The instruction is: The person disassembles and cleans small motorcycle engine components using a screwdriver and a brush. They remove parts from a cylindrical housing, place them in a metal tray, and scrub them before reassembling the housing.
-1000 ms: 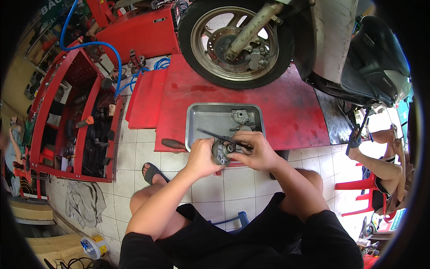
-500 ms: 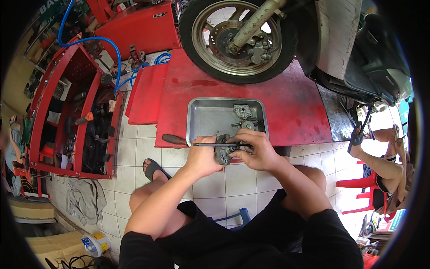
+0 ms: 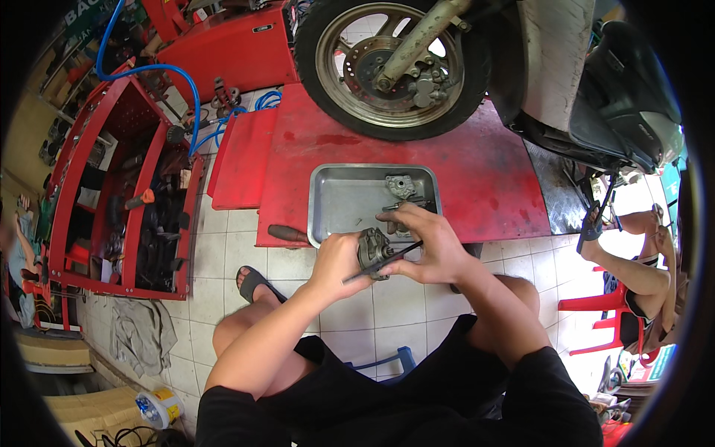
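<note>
My left hand (image 3: 337,261) is closed around a grey cast-metal housing (image 3: 372,249), held up in front of the tray's near edge. In my right hand (image 3: 428,249) is a thin dark rod-shaped tool (image 3: 383,264), slanting across the near side of the housing; its exact kind cannot be made out. The right forefinger stretches out over the tray. A shallow metal tray (image 3: 322,201) holds a round metal part (image 3: 400,186) at its far right. Other metal pieces lie below that part, partly hidden by my right fingers. A tiny piece (image 3: 359,221) shows on the tray bottom.
A brown-handled tool (image 3: 287,233) lies left of the tray on the red platform (image 3: 290,149). Beyond stands a motorbike's front wheel (image 3: 395,134). A red tool cart (image 3: 153,287) is at left, with a blue hose (image 3: 195,93). Another person's leg (image 3: 633,257) shows at right.
The rod-shaped tool has swung from level to slanting, its left end now lower and nearer me. My right fingers have opened out somewhat, and the housing has tilted slightly in my left hand.
</note>
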{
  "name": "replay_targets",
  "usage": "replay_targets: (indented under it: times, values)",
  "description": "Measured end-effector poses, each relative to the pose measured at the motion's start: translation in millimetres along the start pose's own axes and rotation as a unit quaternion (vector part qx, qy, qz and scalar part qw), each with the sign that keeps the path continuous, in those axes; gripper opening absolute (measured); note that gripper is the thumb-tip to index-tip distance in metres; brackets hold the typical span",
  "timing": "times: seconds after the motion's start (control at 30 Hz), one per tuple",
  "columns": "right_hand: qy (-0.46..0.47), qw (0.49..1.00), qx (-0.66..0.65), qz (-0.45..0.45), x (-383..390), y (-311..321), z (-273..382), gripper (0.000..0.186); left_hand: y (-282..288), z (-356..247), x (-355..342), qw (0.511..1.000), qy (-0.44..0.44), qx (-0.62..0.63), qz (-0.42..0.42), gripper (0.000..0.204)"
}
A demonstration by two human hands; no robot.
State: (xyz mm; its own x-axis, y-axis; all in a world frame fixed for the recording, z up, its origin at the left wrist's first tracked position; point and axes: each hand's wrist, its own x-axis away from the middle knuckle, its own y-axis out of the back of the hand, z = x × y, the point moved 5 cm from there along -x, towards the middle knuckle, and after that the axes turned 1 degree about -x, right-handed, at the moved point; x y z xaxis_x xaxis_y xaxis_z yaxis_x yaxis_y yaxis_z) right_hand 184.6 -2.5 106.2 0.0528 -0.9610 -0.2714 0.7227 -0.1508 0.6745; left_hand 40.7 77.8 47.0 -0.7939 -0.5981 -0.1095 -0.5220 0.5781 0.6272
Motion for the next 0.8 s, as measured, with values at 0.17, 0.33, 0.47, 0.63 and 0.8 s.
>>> replay_targets:
  times: [0.17, 0.33, 0.47, 0.63, 0.8]
  values:
    - [0.012, 0.999, 0.038, -0.019, 5.6, -9.0, -1.6, 0.067, 1.1, -1.8, 1.4, 0.997, -0.035, -0.025, -0.061, 0.031]
    - [0.055, 0.996, 0.048, 0.058, 3.4, 0.4, 8.4, 0.055, 1.7, -9.4, -0.1, 0.999, 0.03, -0.015, -0.012, 0.036]
    - [0.103, 0.976, 0.155, 0.109, 4.5, -4.7, 15.6, 0.057, -6.8, 8.1, 1.7, 0.999, 0.026, 0.019, 0.016, 0.037]
    - [0.172, 0.966, 0.164, 0.105, 8.1, -3.8, 18.3, 0.056, -18.6, 18.2, 0.0, 0.978, 0.052, 0.181, 0.088, 0.035]
    - [0.224, 0.964, 0.114, 0.09, 6.0, 5.1, 33.3, 0.051, -30.9, 34.5, 5.0, 0.922, 0.051, 0.348, 0.164, 0.055]
